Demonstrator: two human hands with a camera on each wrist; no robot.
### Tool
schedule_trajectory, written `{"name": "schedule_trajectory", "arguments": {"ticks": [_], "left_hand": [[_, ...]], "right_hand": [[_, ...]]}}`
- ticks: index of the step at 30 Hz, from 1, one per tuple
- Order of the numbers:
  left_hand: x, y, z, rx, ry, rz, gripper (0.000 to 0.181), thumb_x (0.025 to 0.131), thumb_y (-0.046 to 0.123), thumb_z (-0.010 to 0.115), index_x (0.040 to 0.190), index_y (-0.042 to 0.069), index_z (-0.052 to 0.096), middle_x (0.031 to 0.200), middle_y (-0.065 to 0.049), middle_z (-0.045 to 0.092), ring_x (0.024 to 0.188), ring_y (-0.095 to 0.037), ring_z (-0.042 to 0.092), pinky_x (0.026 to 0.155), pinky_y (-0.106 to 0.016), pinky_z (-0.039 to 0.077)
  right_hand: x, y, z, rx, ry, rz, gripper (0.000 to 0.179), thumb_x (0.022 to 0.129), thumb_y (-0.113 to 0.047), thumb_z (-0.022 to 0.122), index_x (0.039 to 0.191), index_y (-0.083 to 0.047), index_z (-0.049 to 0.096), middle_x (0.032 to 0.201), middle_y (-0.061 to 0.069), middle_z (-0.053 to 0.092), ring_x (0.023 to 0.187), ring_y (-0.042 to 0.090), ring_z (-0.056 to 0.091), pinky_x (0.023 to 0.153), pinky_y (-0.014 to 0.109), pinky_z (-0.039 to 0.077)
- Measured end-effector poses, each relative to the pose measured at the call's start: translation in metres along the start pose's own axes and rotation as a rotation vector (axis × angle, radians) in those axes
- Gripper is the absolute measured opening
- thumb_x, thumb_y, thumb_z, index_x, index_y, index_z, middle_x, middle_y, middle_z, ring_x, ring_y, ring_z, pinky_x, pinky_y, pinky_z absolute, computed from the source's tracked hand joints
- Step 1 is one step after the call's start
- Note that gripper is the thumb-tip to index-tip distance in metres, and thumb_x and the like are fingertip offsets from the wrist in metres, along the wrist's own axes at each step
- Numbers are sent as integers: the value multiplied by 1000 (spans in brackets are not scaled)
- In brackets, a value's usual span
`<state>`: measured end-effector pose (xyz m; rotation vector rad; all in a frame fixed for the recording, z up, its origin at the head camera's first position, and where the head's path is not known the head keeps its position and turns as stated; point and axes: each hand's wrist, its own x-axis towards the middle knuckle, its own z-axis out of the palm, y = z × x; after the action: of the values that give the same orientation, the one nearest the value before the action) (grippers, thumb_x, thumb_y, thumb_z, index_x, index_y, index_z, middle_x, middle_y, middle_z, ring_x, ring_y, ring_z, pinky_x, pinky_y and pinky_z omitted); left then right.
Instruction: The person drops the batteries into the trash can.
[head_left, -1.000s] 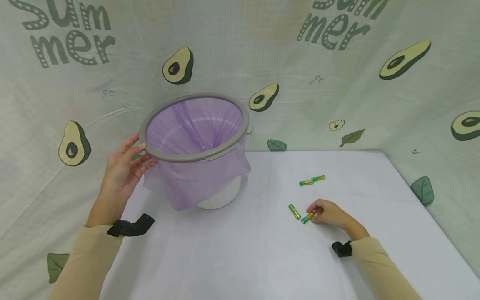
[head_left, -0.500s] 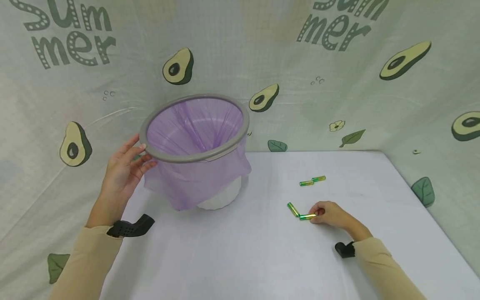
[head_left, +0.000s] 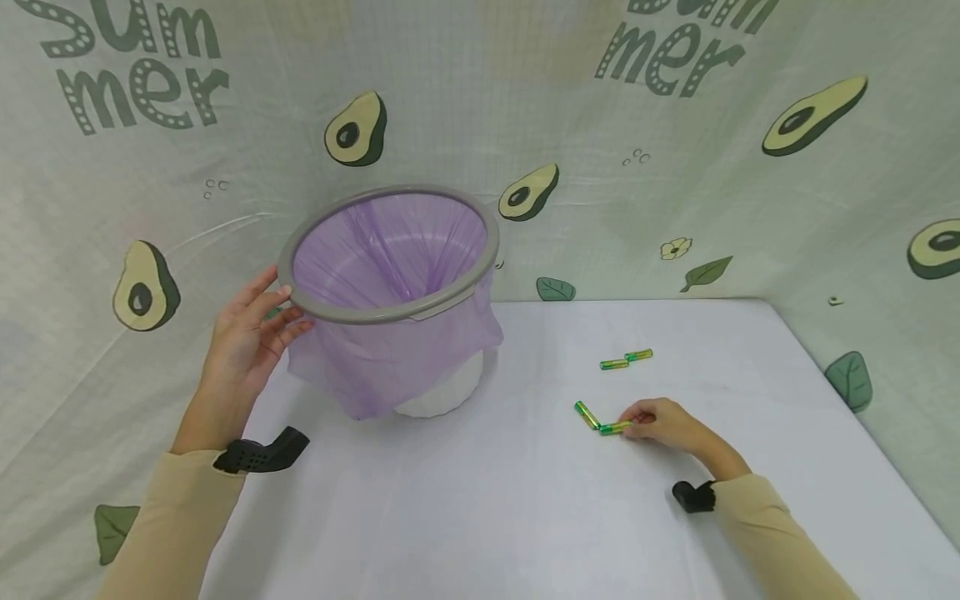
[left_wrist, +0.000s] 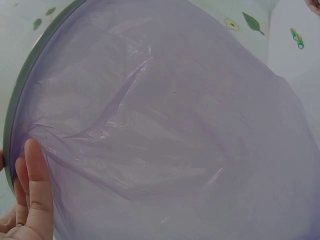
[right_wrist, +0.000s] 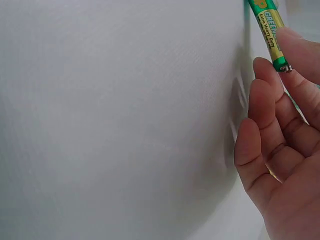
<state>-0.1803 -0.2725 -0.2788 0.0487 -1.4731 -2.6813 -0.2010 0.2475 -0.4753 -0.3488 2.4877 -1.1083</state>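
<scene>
My right hand (head_left: 660, 423) pinches one end of a green-and-yellow battery (head_left: 613, 428) between thumb and fingers, close over the white table. Its far end meets the end of a second, slanted battery (head_left: 587, 415), so the two form a bent line. In the right wrist view, the held battery (right_wrist: 270, 31) shows "Extra Heavy Duty" print and its metal tip. On the left, my left hand (head_left: 251, 333) holds the grey rim of a trash can (head_left: 382, 315), with some fingers against the purple bag (head_left: 405, 358) folded over it. In the left wrist view, that bag (left_wrist: 165, 125) fills most of the picture.
Two more batteries (head_left: 626, 360) lie end to end farther back on the white table (head_left: 540, 517). Below the bag shows the can's white body (head_left: 446, 392). A cloth (head_left: 585, 108) printed with avocados hangs behind and along both sides.
My right hand has turned the pinched battery from a slant to nearly level and nudged it slightly away, against the slanted one, which shifted a little. The left hand keeps its place on the rim.
</scene>
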Motion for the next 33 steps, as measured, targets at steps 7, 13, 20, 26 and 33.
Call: {"name": "schedule_trajectory", "arguments": {"ticks": [7,13,20,26,33], "left_hand": [[-1,0,0,-8,-5,8,53,89,-2,57,137,9,38,116,-5,43,71,-18,61,64,-30,58],[-1,-1,1,-20,-10,6,48,89,-2,57,133,9,44,113,-6,46,71,-19,61,64,-30,58],[-2,0,1,-24,-9,4,45,89,-3,57,130,10,46,111,-6,48,71,-19,62,64,-30,58],[-2,1,1,-18,-7,-2,47,89,-2,57,132,10,45,111,-6,48,71,-19,61,64,-30,58],[-3,1,1,-30,-6,-5,44,88,-3,58,130,10,47,109,-6,49,70,-19,62,64,-31,58]], "right_hand": [[-1,-8,-10,0,25,-17,24,86,-15,65,104,1,64,85,4,59,74,9,49,61,19,44],[-1,-23,-20,-36,41,-37,25,87,-15,62,106,2,64,86,4,60,76,11,49,63,20,44],[-2,-48,-34,-71,90,-84,29,89,-21,62,107,2,63,87,5,61,78,11,52,64,20,47],[-3,-74,-44,-84,142,-146,27,90,-22,61,107,-1,64,90,8,63,79,12,54,65,22,49],[-4,-111,-55,-106,209,-185,25,92,-24,59,109,-7,64,94,8,64,84,19,57,70,26,49]]}}
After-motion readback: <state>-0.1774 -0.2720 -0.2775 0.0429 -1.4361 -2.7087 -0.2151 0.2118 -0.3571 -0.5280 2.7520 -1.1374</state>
